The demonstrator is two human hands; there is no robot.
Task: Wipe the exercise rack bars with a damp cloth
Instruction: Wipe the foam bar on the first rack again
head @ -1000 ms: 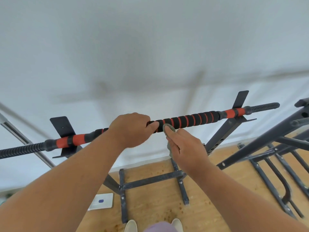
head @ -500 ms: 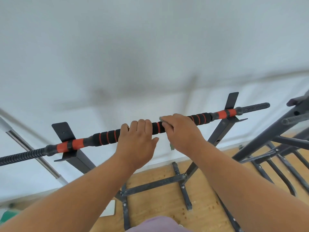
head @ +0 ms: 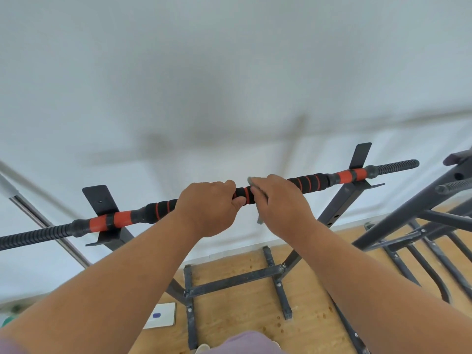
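A black bar [head: 310, 182] with orange bands lies across the rack's two uprights, running from lower left to upper right. My left hand [head: 208, 208] is wrapped around the bar near its middle. Just to its right, my right hand [head: 281, 203] presses a small grey cloth [head: 252, 180] over the bar; only the cloth's top edge and a hanging corner below the hand show. A short length of black foam with one orange ring is visible between the two hands.
The rack's dark base frame [head: 237, 279] sits on a wooden floor below. A second dark rack [head: 419, 208] crowds the right side. A chrome pole [head: 46, 223] slants at left. A white card [head: 161, 315] lies on the floor. A white wall is behind.
My right hand moved from under the bar to over it, carrying the cloth rightward along the foam. My left hand stayed gripping the bar's middle. The view shifted slightly.
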